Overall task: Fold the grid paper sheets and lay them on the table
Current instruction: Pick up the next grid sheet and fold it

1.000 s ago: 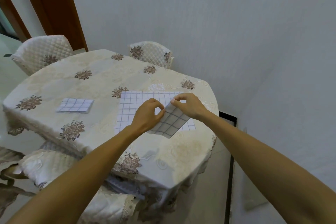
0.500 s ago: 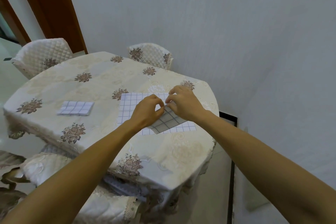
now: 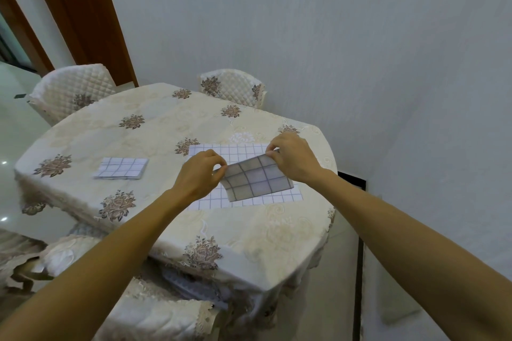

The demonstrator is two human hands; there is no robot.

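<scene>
I hold a folded grid paper sheet [image 3: 256, 180] by its top edge, a little above the table. My left hand [image 3: 201, 173] pinches its left corner and my right hand [image 3: 293, 159] pinches its right corner. The sheet hangs down toward me. Under it a larger unfolded grid sheet [image 3: 235, 151] lies flat on the table, partly hidden by my hands and the held sheet. A second folded grid sheet [image 3: 121, 168] lies flat further left on the table.
The table [image 3: 155, 130] wears a cream cloth with brown flower prints. Quilted chairs stand at the far left [image 3: 70, 88], far side [image 3: 235, 86] and near side [image 3: 155, 310]. A white wall runs close along the right.
My two hands have drawn apart along the top edge of the held sheet, and the folded sheet now hangs wider and flatter between them. The other sheets have not moved.
</scene>
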